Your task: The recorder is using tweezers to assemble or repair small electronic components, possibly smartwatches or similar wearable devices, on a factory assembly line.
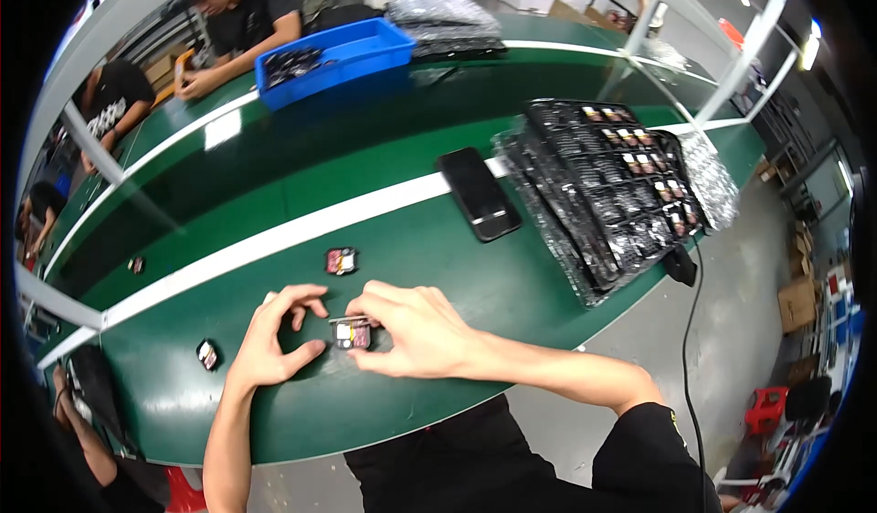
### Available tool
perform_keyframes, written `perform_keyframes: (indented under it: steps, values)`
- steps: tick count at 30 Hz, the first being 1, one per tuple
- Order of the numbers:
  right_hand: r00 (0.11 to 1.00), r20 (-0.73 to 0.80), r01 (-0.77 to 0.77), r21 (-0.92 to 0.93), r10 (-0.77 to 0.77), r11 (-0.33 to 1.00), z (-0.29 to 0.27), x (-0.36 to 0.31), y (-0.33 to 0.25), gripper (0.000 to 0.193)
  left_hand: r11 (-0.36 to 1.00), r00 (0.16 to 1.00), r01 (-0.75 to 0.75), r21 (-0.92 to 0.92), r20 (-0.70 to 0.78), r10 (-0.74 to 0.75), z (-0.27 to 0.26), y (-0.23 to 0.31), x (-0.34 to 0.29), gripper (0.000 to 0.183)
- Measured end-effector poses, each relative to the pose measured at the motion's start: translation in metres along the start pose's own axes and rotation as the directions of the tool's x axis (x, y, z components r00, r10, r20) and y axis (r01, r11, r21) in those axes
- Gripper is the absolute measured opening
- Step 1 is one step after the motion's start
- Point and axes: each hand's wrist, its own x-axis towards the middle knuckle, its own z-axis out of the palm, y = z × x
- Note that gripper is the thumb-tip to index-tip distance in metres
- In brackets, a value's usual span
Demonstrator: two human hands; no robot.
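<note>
Near the front of the green table, my right hand [402,330] has its thumb and fingers closed at the right side of a small black part [351,335] with a pale and reddish face. A thin, light-coloured strip shows along the part's upper edge; I cannot tell what it is. My left hand [274,339] is to the left of the part, fingers curved and apart, with nothing in it. Just beyond my hands is a similar small part [341,261]. Another one [208,355] sits left of my left hand.
Stacked black trays [594,193] holding several small parts fill the right side, beside bubble wrap [708,179]. A black phone [479,193] lies left of them. Beyond a white bar stands a blue bin [338,61]; a co-worker [251,20] sits past it. A black cable [690,358] hangs at right.
</note>
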Motion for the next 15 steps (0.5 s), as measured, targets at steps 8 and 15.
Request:
perform_keyframes:
  steps: [8, 15]
  values:
    - [0.879, -0.476, -0.173, -0.25, 0.035, 0.953, -0.162, -0.054, -0.025, 0.043, 0.976, 0.979, 0.032, 0.214, -0.203, 0.012, 0.019, 0.007, 0.015, 0.068]
    - [0.493, -0.855, -0.764, -0.336, 0.162, 0.551, -0.276, -0.141, 0.03, 0.039, 0.924, 0.963, 0.024, 0.382, -0.256, 0.081, 0.035, 0.0, 0.074, 0.076]
